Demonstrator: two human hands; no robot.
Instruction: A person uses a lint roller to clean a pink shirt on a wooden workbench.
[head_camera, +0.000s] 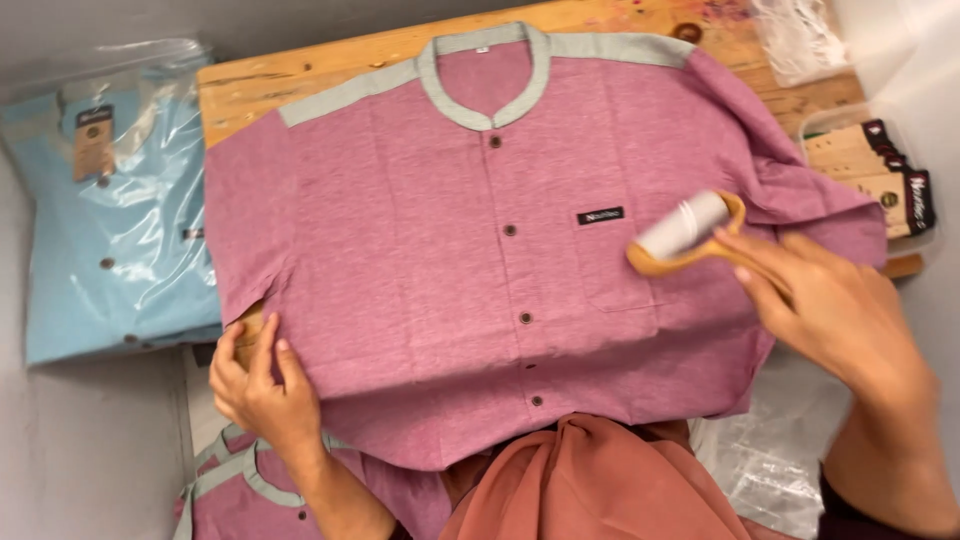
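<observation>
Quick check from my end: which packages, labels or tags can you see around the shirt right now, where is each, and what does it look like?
Bagged shirt: far left, light blue, folded in a clear plastic bag with a brown card tag.
Chest label: small black rectangle on the pink shirt, above its pocket.
Neck label: tiny white tab inside the grey collar.
Hang tags: right edge, stacked tan cards with black ends.
Empty plastic bags: clear, lower right.

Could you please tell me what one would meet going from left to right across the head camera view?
Bagged light blue shirt → left hand at the hem → pink shirt laid flat on the wooden table → lint roller → right hand → tray of card tags.
</observation>
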